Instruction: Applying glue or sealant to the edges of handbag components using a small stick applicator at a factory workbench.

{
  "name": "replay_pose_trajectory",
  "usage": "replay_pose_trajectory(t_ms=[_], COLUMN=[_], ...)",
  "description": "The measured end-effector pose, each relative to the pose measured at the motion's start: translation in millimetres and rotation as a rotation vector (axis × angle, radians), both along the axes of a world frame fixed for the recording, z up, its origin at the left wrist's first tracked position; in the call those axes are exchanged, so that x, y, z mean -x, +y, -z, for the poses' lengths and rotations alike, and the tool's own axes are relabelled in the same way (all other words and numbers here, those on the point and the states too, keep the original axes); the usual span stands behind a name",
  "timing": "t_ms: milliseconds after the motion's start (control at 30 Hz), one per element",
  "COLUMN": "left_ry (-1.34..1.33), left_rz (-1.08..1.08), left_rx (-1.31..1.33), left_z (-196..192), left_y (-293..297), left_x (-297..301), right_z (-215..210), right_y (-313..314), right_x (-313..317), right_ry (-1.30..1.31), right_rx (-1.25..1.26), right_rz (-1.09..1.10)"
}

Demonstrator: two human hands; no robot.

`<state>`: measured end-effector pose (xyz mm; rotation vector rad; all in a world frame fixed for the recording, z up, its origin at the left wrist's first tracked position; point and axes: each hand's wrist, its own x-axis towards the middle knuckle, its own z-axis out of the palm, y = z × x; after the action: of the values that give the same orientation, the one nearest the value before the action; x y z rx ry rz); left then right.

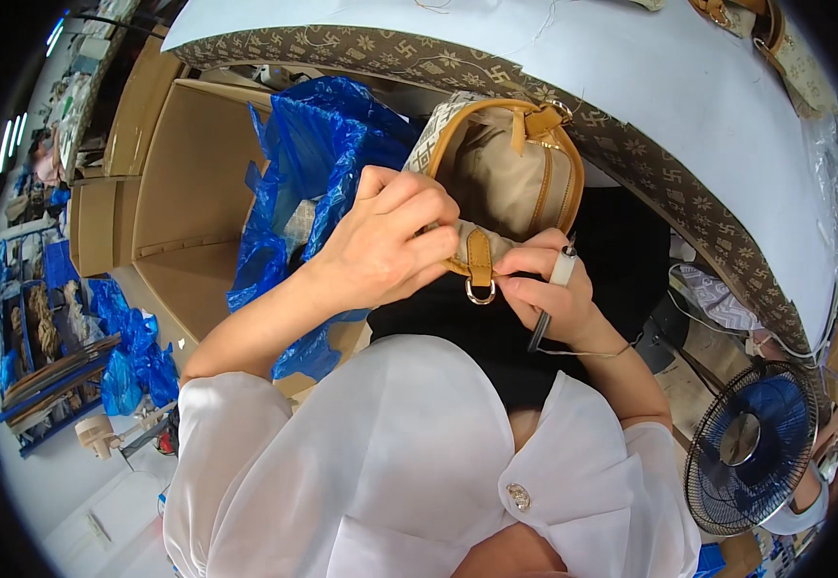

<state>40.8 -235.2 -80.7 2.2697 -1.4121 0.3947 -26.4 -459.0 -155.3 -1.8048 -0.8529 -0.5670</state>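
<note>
An unzipped handbag [496, 159] with tan trim and a beige lining rests over my lap, its mouth facing up. My left hand [395, 231] grips the bag's near left edge with curled fingers. On the right, my right hand [554, 284] pinches the edge beside a tan tab [479, 252] with a metal D-ring [480, 291]. A slim pen-like tool [554, 289], dark with a white section, is also tucked between the right hand's fingers. What lies under my left fingertips is hidden.
A cardboard box [193, 173] lined with a blue plastic bag [318, 144] stands at left. The table [631, 67] curves across the far side, with another bag part [795, 58] on it. A fan [754, 445] stands at right, near another person's arm [806, 491].
</note>
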Motion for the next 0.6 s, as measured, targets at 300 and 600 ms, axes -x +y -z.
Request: replay_pose_trajectory(t_ms=[300,600], left_ry=[0.048,0.021], left_rz=[0.17,0.207], left_rx=[-0.295,-0.316], left_z=[-42,-44], left_y=[1,-9], left_x=[-6,-11], right_z=[-1,-11], right_y=[9,11], right_x=[-3,-1], right_ry=[-0.008,0.061], right_rx=[-0.071,-0.104], right_rz=[0.042,0.134])
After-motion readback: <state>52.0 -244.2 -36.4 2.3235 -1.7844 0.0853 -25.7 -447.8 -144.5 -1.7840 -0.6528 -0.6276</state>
